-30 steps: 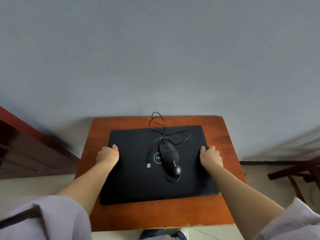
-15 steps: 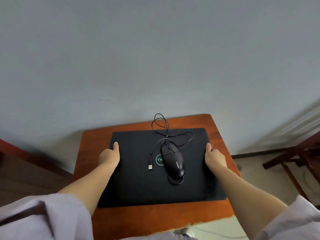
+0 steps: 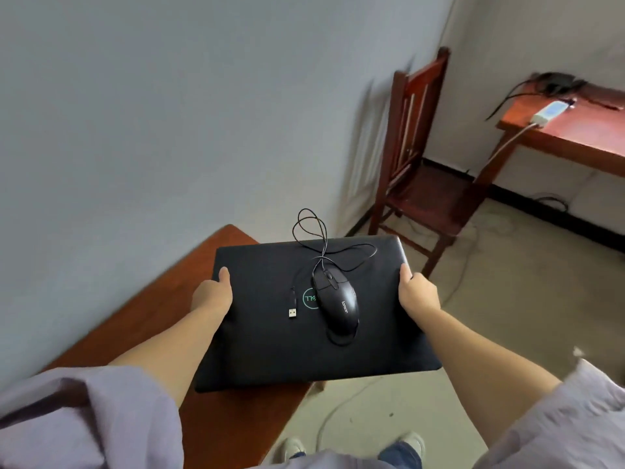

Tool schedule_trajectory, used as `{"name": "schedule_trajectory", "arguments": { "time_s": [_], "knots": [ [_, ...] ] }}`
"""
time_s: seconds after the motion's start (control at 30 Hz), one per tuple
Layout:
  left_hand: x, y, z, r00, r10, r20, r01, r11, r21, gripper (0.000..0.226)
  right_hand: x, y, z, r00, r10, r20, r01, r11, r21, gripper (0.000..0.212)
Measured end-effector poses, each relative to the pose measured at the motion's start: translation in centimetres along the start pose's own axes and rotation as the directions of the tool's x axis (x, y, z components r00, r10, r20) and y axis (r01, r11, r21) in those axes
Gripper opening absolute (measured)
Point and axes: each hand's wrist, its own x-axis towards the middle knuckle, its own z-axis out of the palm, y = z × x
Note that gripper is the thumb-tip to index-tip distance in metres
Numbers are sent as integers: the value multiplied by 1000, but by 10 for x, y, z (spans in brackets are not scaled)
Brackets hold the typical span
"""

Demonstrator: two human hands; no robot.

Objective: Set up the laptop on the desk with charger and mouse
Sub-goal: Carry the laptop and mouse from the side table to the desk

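A closed black laptop (image 3: 270, 346) is held in the air, partly over the right edge of a small brown table (image 3: 159, 306). My left hand (image 3: 213, 292) grips its left edge and my right hand (image 3: 417, 292) grips its right edge. A black wired mouse (image 3: 338, 301) lies on the lid, its cable (image 3: 318, 238) looped toward the far edge and its USB plug (image 3: 293, 311) resting left of the logo. At the far right stands a brown desk (image 3: 575, 140) with a white power strip (image 3: 549, 113) and a dark charger-like bundle (image 3: 554, 83).
A wooden chair (image 3: 422, 184) stands against the wall between the small table and the desk. Cables trail over the pale floor (image 3: 507, 299). My shoes (image 3: 294, 448) show at the bottom. The grey wall runs along the left.
Both hands have lifted the laptop off the small table, mouse still on its lid. The view has swung right, bringing the chair and the far desk into sight.
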Motion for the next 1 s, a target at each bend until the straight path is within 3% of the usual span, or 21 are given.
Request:
{"name": "schedule_trajectory", "arguments": {
  "time_s": [0.2,0.53,0.83,1.0],
  "knots": [
    [-70,122,101,964,201,172,-206,978,14,67,28,114,-106,965,203,-165,-190,978,86,64],
    [-216,269,273,862,312,399,-348,937,20,66,75,286,-265,847,451,-282,-422,892,161,66],
    [-269,380,385,799,362,480,-451,889,81,64,146,364,-335,748,604,-275,-573,797,193,68],
    [-265,478,449,750,440,495,-547,833,88,65,228,376,-366,713,648,-267,-603,762,238,67]
  ]
}}
